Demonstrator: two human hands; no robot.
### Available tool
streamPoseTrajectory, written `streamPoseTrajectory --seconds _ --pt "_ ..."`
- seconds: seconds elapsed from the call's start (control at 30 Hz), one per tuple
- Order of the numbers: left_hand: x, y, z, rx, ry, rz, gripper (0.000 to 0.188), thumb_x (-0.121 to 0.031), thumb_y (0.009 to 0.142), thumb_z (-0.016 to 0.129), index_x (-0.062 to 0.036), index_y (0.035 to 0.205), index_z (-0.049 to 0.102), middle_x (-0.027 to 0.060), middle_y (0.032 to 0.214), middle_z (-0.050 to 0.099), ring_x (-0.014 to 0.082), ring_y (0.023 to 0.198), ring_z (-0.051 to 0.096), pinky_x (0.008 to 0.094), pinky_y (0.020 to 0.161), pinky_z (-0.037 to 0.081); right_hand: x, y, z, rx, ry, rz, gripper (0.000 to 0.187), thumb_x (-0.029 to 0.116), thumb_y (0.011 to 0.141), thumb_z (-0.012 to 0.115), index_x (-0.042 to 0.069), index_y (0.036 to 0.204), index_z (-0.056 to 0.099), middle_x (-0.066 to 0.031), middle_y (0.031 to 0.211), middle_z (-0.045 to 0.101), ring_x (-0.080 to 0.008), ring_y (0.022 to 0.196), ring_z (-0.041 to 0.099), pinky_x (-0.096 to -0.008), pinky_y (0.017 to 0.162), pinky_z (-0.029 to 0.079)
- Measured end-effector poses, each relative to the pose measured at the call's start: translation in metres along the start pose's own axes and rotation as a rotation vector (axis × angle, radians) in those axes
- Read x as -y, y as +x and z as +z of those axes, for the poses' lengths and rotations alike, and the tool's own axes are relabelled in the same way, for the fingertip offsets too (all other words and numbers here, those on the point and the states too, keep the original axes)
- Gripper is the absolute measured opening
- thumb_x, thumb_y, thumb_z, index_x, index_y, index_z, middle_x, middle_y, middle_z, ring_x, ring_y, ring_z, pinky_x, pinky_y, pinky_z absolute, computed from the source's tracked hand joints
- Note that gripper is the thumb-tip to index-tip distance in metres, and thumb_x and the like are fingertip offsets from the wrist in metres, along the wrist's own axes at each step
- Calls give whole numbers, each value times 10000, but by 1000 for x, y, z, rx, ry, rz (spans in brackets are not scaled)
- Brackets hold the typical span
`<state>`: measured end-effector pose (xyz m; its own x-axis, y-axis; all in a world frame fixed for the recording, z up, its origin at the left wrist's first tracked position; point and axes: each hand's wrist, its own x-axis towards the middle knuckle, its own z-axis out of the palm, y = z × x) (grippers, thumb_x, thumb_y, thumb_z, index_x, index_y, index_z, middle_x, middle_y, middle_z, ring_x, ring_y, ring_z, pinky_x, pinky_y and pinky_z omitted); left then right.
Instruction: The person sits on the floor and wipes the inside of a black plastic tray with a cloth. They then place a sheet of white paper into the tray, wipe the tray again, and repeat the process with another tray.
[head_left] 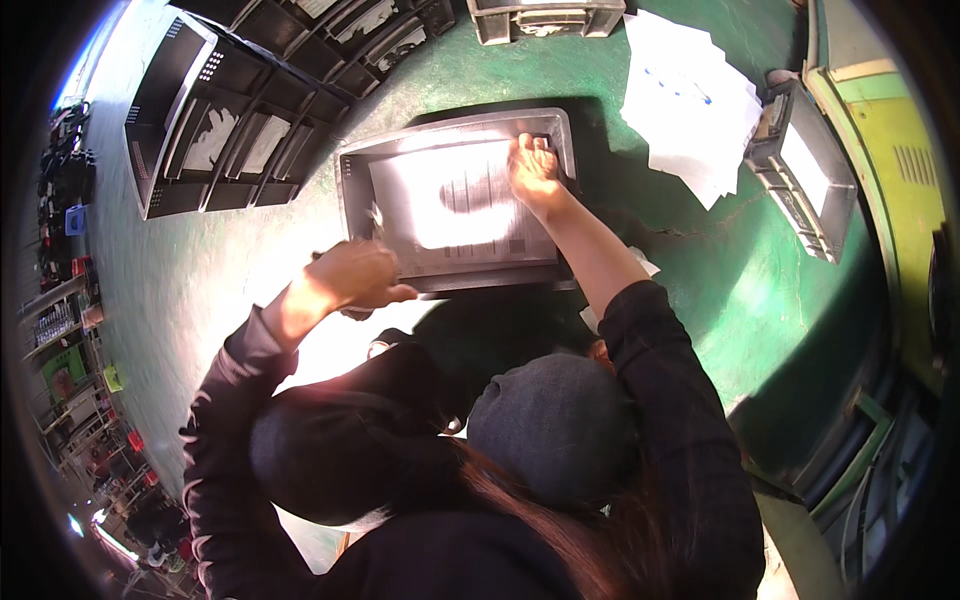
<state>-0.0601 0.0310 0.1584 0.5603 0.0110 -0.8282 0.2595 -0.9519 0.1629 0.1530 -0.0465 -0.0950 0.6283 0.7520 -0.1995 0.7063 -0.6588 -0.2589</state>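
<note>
A dark grey plastic crate (455, 124) lies on the floor in front of me. A pale printed sheet (400, 225) covers much of its inside, and part of it is washed out by sunlight. My right hand (533, 172) is at the crate's far right corner, its fingers curled in. What they grip is hidden. My left hand (355, 276) is by the near left corner, its fingers wrapped round something dark that I cannot make out. A small shiny piece (376, 214) shows just beyond this hand, inside the crate; whether the hand holds it, I cannot tell.
Dark crates (240, 135) with torn white labels stand at the far left. Another crate (545, 22) is at the far edge. Loose white sheets (685, 105) lie on the green floor at the right, beside a tipped crate (805, 180). My knees (555, 425) are close below.
</note>
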Motion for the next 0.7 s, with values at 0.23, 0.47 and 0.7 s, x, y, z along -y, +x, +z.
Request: streamPoseTrajectory --seconds 0.23,0.47,0.7 --pt "30 -42 32 -61 -492 -158 459 -457 845 498 -38 804 681 157 695 640 287 633 626 359 632 498 8 -14 -34 27 -121 -161 282 150 828 447 55 1079 535 -93 1086 472 -238 1084 393 -364 914 309" --pt "26 -37 34 -103 -713 -74 383 -389 845 532 -36 900 669 143 742 653 232 645 635 313 632 502 16 -15 -56 210 -55 -44 415 65 747 581 46 1150 488 -117 1203 417 -278 1164 351 -354 940 295" --pt "27 -54 48 -147 -752 -109 379 -387 842 541 -42 948 658 137 798 655 207 685 635 303 645 501 18 -27 -65 225 -81 -163 610 201 557 778 23 1093 546 -195 1293 311 -309 1168 364 -415 963 292"
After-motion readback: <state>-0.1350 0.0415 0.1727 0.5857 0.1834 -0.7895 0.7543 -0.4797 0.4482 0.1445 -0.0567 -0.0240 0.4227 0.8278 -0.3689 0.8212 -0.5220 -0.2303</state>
